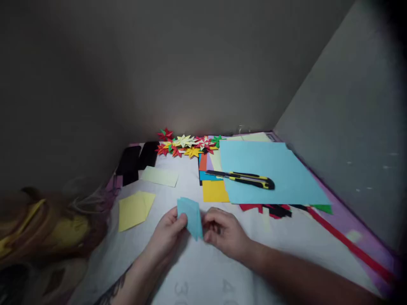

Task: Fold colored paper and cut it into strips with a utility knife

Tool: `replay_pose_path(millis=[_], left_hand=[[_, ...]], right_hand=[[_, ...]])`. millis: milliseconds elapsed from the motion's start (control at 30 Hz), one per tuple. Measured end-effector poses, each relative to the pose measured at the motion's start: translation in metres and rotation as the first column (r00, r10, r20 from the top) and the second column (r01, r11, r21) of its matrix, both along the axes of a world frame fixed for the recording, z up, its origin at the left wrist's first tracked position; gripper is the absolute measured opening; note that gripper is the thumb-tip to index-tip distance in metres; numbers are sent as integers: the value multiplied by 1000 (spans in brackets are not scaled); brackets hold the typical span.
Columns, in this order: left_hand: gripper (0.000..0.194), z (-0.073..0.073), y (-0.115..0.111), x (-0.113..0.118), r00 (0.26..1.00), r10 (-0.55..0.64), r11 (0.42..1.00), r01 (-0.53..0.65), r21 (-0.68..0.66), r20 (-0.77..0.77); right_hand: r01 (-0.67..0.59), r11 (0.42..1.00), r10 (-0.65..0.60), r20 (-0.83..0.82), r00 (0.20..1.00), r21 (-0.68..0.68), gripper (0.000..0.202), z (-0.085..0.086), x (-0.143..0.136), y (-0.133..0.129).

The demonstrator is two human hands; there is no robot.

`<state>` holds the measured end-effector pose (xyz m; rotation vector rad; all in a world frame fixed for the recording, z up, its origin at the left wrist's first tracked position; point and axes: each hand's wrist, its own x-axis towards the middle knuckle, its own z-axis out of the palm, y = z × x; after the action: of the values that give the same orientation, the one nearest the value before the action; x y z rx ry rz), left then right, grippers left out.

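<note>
A small piece of folded light-blue paper (190,216) stands upright above the table, its layers slightly fanned at the right side. My left hand (171,226) pinches it on the left, thumb across the near face and fingers behind. Curled in close at the paper's right edge is my right hand (224,232), its thumb and fingertips meeting the edge near the lower corner. Both hands are over the white table covering (203,271).
A black-and-yellow utility knife (251,179) lies on a large light-blue sheet (270,159) at right. Several folded paper stars (184,142) line the back. Pale-yellow papers (135,209) and two dark phone-like objects (129,161) are at left. Red and black scraps (276,211) lie right of my hands.
</note>
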<state>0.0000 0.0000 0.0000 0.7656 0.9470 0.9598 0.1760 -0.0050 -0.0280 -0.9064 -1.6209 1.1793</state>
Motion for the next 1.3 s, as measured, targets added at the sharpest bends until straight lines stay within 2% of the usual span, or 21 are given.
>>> replay_pose_path(millis=[133, 233, 300, 367, 433, 467, 533, 600, 700, 800, 900, 1033, 1133, 1233, 1300], left_hand=[[32, -7, 1, -4, 993, -59, 991, 71, 114, -105], [42, -11, -2, -8, 978, -92, 974, 128, 189, -187], [46, -12, -4, -11, 965, -77, 964, 136, 227, -251], [44, -13, -5, -13, 939, -42, 947, 146, 288, -340], [34, -13, -4, -16, 892, 43, 890, 170, 423, -450], [26, -12, -3, -17, 863, 110, 842, 182, 508, -492], [13, -9, -1, -20, 812, 248, 724, 207, 658, -529], [13, -6, 0, -24, 787, 332, 635, 221, 740, -520], [18, -2, 0, -29, 774, 389, 561, 231, 795, -500], [19, 1, -2, -31, 761, 430, 536, 219, 815, -487], [15, 1, -4, -30, 754, 430, 563, 205, 801, -496], [7, -1, -6, -27, 760, 367, 674, 180, 716, -536], [2, -5, -6, -26, 774, 311, 775, 130, 619, -552], [6, -9, -3, -25, 814, 264, 866, 37, 499, -517], [10, -10, -2, -22, 850, 224, 912, -10, 410, -476]], right_hand=[[50, 996, -51, -21, 998, -69, 41, -3, 3, 1], [156, 984, -147, 96, 984, -92, 33, -5, 5, 2], [214, 976, -205, 183, 962, -29, 28, -4, 8, 2], [188, 977, -206, 200, 958, 105, 20, -2, 12, 2], [123, 958, -169, 164, 972, 261, 8, 0, 15, 1], [98, 940, -151, 140, 979, 328, 7, 1, 16, 0], [70, 906, -123, 101, 987, 418, 17, 4, 17, -1], [58, 887, -110, 86, 990, 458, 22, 6, 18, -1], [50, 884, -104, 92, 990, 464, 23, 9, 17, 1], [81, 888, -139, 95, 986, 453, 25, 8, 18, 3], [123, 892, -181, 95, 979, 436, 23, 5, 17, 3], [130, 932, -164, 73, 984, 339, 14, 3, 17, 3], [108, 978, -123, 75, 990, 177, 7, 5, 18, 3], [33, 999, -32, 16, 999, -38, 23, 6, 18, 3], [-43, 982, 31, -67, 997, -181, 30, 6, 17, 2]])
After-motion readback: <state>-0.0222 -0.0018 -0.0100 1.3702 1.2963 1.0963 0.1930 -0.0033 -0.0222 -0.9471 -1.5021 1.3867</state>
